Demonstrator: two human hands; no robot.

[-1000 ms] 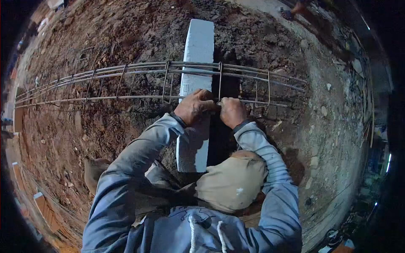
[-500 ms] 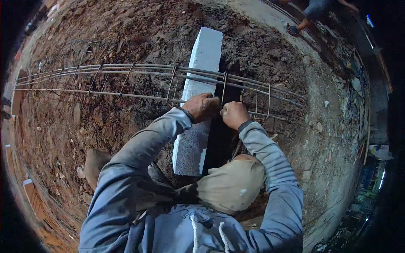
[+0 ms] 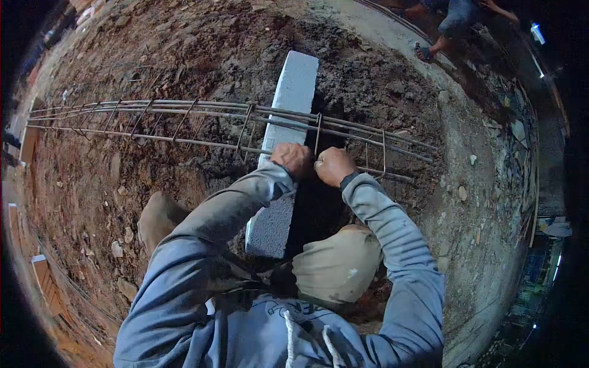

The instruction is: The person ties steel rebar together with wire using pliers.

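Observation:
A long rebar cage (image 3: pixel 208 143), made of rods with stirrups around them, runs across the view over a long white block (image 3: pixel 293 80). My left hand (image 3: pixel 292 161) is closed at the cage's lower rod, in front of the block. Close beside it, my right hand (image 3: pixel 335 166) is closed in a pinch, knuckles up. Both hands meet near the foot of one stirrup (image 3: pixel 319 134). Whatever is between the fingers is hidden. Below them the gap beside the block is dark.
Rough brown soil (image 3: pixel 202 67) surrounds the cage. My bent knee (image 3: pixel 337 264) is close below my hands. A co-worker's leg (image 3: pixel 451 30) and sandalled foot show at the upper right. Orange bricks (image 3: pixel 49 285) stand at the lower left. Rubble (image 3: pixel 515 132) lines the right.
My hands have drawn level and settled at the lower rod; my left hand has turned knuckles up. The view has shifted slightly, and the co-worker's leg appears a little lower.

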